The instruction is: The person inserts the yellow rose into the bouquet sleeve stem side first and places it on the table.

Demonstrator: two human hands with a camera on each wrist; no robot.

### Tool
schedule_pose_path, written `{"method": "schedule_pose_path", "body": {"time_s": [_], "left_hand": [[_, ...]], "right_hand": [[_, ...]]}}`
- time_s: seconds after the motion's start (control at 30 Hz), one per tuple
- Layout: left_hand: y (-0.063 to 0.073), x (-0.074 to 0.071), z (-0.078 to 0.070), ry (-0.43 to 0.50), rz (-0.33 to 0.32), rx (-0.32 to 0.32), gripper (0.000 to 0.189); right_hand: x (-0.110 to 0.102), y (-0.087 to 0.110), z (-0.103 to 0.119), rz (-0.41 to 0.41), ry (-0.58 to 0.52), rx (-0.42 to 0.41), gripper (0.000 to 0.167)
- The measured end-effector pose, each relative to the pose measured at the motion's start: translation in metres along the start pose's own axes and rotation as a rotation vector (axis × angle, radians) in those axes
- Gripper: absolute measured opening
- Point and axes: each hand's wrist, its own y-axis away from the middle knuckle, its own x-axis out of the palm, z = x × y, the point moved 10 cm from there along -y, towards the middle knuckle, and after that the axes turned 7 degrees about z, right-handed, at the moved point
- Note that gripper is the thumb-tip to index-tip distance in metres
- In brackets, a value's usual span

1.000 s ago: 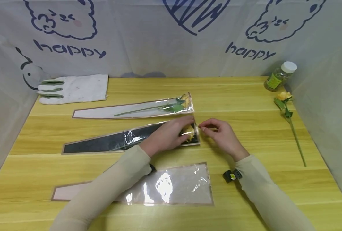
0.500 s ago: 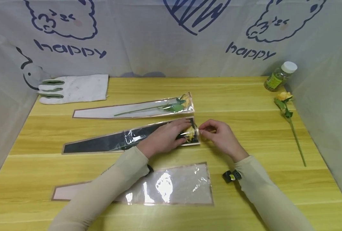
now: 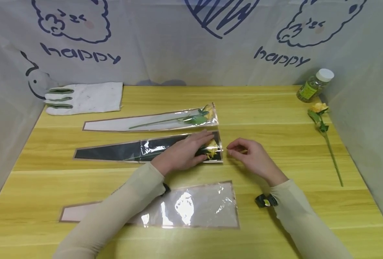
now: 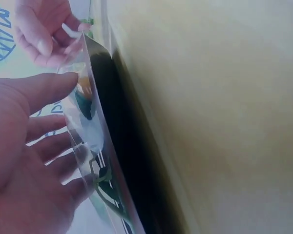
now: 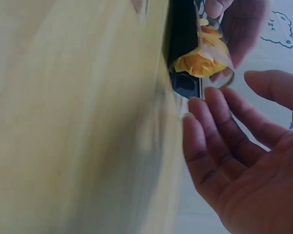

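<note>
My left hand (image 3: 185, 151) rests on a black-backed clear flower sleeve (image 3: 112, 153), its fingers spread lightly over the wide end. Inside that sleeve lies a yellow rose (image 5: 200, 64), its bloom near the sleeve's right-hand mouth and its stem running left. In the right wrist view the sleeve's clear front bulges away from the black back at the mouth. Just right of this mouth is my right hand (image 3: 255, 156), fingers bent gently and thumb apart from them, with nothing visible between. In the left wrist view the left thumb (image 4: 53, 92) lies beside the clear film.
Behind lies a white-backed sleeve (image 3: 114, 124) holding another yellow rose. In front is a pinkish sleeve (image 3: 207, 208), partly under the left forearm. A loose yellow rose (image 3: 324, 127) lies at right below a white-capped bottle (image 3: 313, 86). A white glove (image 3: 94, 98) sits back left.
The right hand has drawn slightly right, away from the sleeve's mouth. The black sleeve's narrow left end has swung a little toward the back. The left hand stays on the sleeve.
</note>
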Motion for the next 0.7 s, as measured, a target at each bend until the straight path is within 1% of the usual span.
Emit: {"method": "schedule_pose_path", "body": {"time_s": [0.1,0.17,0.3,0.4,0.47,0.53,0.63,0.7], "left_hand": [[0.006,-0.004,0.001,0.000,-0.043,-0.003,0.068],[0.013,-0.007,0.000,-0.004,-0.077,-0.007,0.066],[0.038,-0.011,-0.005,-0.029,-0.122,-0.026,0.059],[0.060,-0.009,-0.013,-0.047,-0.131,-0.021,0.057],[0.073,-0.004,-0.020,-0.048,-0.129,-0.001,0.056],[0.086,0.003,-0.025,-0.045,-0.113,0.020,0.057],[0.103,0.017,-0.031,-0.040,-0.068,0.040,0.059],[0.112,0.027,-0.035,-0.045,-0.033,0.048,0.061]], "right_hand": [[-0.001,0.010,-0.003,0.019,0.013,0.005,0.023],[-0.001,0.019,-0.005,0.027,0.021,0.010,0.024],[0.004,0.041,-0.007,0.050,0.058,0.024,0.025],[0.011,0.056,-0.005,0.093,0.084,0.025,0.027],[0.019,0.063,-0.003,0.136,0.079,0.025,0.028],[0.026,0.069,-0.002,0.173,0.079,0.025,0.030],[0.034,0.075,-0.003,0.208,0.063,0.034,0.033],[0.038,0.078,-0.003,0.212,0.063,0.046,0.033]]}}
